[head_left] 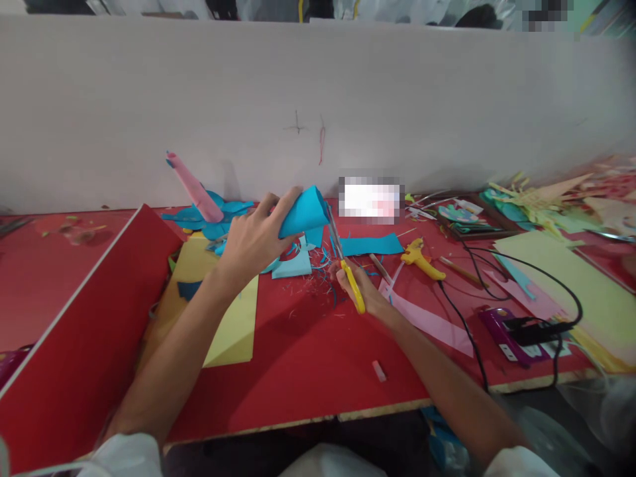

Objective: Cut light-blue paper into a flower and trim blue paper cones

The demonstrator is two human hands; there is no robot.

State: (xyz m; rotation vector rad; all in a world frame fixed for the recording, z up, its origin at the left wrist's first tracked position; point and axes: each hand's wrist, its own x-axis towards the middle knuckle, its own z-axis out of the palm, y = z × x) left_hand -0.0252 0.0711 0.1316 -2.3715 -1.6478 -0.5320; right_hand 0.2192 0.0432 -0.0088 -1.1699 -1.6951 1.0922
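A rolled piece of blue paper is gripped in my left hand, raised above the middle of the table with its rolled end toward the right. My right hand holds yellow-handled scissors, blades pointing up. The blades meet the right edge of the blue roll; whether they are parted I cannot tell. Beneath my hands lie thin blue paper scraps and a light blue paper piece. A flat blue strip rests just beyond the scissors.
A pink paper cone stands on blue paper shapes at the left. Yellow sheets lie by a red divider. At the right are a yellow glue gun, its black cable, a purple power strip and a dark tray.
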